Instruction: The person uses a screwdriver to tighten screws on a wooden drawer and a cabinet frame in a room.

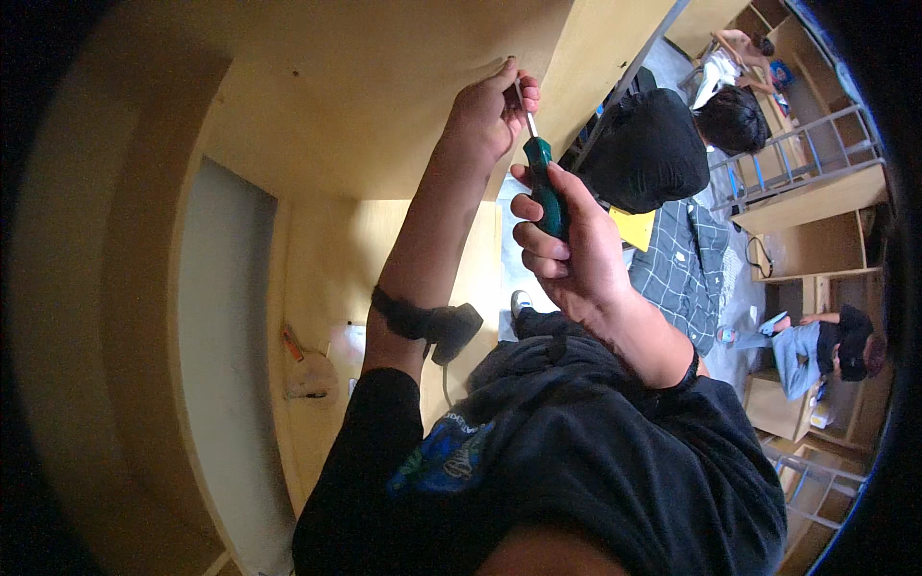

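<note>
A screwdriver [539, 154] with a green handle and a bare metal shaft points up toward a light wooden panel [384, 106]. My right hand [586, 250] is wrapped round its handle. At the upper end of the shaft, my left hand [488, 113] is closed, thumb and curled fingers about the metal near the panel's edge. Those fingers hide the tip, and whether a screw sits there I cannot tell. A dark strap with a small black device [447, 326] circles my left forearm.
On a wooden surface below my left arm lie an orange-handled tool [292, 343] and a round wooden piece [311, 374]. A person in black [639, 149] is close on the right. Farther off are two seated people, a dark checked cloth [672, 274] and metal bed rails [807, 158].
</note>
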`<state>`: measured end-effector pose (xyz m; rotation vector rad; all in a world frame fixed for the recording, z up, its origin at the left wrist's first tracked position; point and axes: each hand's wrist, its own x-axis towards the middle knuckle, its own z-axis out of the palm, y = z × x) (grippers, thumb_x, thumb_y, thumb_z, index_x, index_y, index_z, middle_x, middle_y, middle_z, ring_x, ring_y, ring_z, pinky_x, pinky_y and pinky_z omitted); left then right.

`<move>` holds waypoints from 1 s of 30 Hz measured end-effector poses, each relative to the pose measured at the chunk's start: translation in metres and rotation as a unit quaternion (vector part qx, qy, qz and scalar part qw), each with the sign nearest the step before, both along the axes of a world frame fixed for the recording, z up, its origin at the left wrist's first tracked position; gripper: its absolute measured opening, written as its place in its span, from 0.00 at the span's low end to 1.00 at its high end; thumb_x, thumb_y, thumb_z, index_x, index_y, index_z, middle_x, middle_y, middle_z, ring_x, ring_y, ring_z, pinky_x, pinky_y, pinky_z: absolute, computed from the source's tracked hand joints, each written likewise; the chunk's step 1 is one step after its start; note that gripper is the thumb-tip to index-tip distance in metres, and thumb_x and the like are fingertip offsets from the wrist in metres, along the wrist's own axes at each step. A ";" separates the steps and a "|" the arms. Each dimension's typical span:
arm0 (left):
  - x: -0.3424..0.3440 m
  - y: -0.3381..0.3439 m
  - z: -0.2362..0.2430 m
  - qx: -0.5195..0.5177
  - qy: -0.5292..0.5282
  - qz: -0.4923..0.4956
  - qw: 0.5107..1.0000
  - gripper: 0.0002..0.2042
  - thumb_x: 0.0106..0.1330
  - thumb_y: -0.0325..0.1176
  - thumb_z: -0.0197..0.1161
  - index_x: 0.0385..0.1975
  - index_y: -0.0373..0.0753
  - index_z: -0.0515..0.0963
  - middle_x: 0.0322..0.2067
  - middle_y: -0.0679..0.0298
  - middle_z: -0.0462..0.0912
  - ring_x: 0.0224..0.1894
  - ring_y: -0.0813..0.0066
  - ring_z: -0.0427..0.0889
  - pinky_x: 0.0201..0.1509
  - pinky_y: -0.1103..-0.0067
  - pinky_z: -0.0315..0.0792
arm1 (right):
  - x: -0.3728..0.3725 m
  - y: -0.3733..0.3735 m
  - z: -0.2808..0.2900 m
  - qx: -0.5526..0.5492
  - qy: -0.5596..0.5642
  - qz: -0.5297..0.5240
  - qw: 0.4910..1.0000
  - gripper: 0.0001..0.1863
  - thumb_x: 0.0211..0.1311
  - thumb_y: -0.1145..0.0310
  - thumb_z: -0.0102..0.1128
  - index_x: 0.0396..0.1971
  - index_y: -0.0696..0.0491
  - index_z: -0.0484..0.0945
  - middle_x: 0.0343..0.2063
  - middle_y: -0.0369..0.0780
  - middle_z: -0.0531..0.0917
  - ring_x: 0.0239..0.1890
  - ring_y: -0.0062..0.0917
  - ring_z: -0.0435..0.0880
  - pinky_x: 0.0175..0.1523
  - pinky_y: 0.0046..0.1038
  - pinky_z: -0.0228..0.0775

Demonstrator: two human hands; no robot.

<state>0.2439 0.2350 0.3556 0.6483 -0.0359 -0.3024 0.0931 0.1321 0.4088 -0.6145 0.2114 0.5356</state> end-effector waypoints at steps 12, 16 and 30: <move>0.010 0.005 0.018 0.006 0.031 -0.111 0.993 0.11 0.70 0.36 0.46 0.29 0.35 0.66 0.20 0.68 0.67 0.17 0.85 0.62 0.19 0.88 0.58 | 0.009 0.018 -0.007 -0.053 -0.019 -0.033 0.998 0.18 0.69 0.54 0.39 0.40 0.55 0.67 0.20 0.36 0.74 0.18 0.20 0.71 0.21 0.19 0.62; 0.018 0.026 0.018 -0.093 0.089 -0.168 0.977 0.10 0.71 0.36 0.45 0.31 0.36 0.65 0.18 0.70 0.63 0.13 0.87 0.57 0.14 0.88 0.53 | 0.042 -0.011 -0.041 -0.287 -0.288 0.104 0.908 0.18 0.68 0.58 0.40 0.30 0.57 0.73 0.17 0.37 0.78 0.20 0.21 0.76 0.27 0.22 0.70; -0.005 0.017 0.050 0.284 0.139 -0.034 0.948 0.13 0.72 0.41 0.42 0.29 0.40 0.67 0.12 0.74 0.61 0.09 0.89 0.51 0.12 0.89 0.46 | 0.258 -0.026 -0.090 -0.017 -0.288 0.085 0.954 0.25 0.70 0.53 0.38 0.40 0.61 0.75 0.34 0.38 0.81 0.34 0.16 0.77 0.43 0.20 0.68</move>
